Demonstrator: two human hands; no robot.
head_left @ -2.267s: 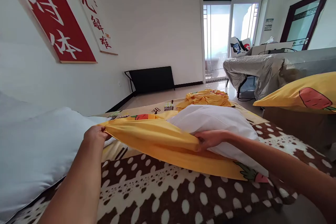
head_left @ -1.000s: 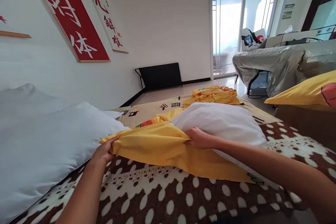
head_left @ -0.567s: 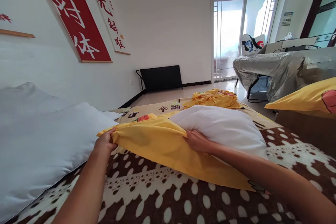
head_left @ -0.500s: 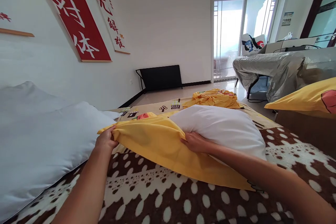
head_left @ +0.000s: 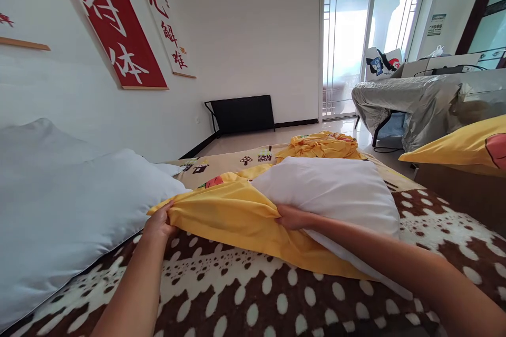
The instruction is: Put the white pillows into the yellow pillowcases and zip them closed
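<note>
A yellow pillowcase (head_left: 233,216) with carrot prints lies across the bed, its opening facing me. My left hand (head_left: 158,222) pinches the left corner of that opening. My right hand (head_left: 290,217) grips the opening's edge where a white pillow (head_left: 332,192) lies on the case, partly tucked under the fabric. Both hands are closed on the cloth.
A brown blanket (head_left: 253,295) with white dots covers the bed. A large white pillow (head_left: 67,205) lies at my left by the wall. A bunched yellow cloth (head_left: 322,145) sits at the bed's far end. Another yellow pillow (head_left: 462,147) rests at the right, before a silver-covered table (head_left: 422,100).
Both hands keep their grip on the pillowcase opening. The white pillow has shifted a little toward the case, and the yellow fabric has bunched more between my hands.
</note>
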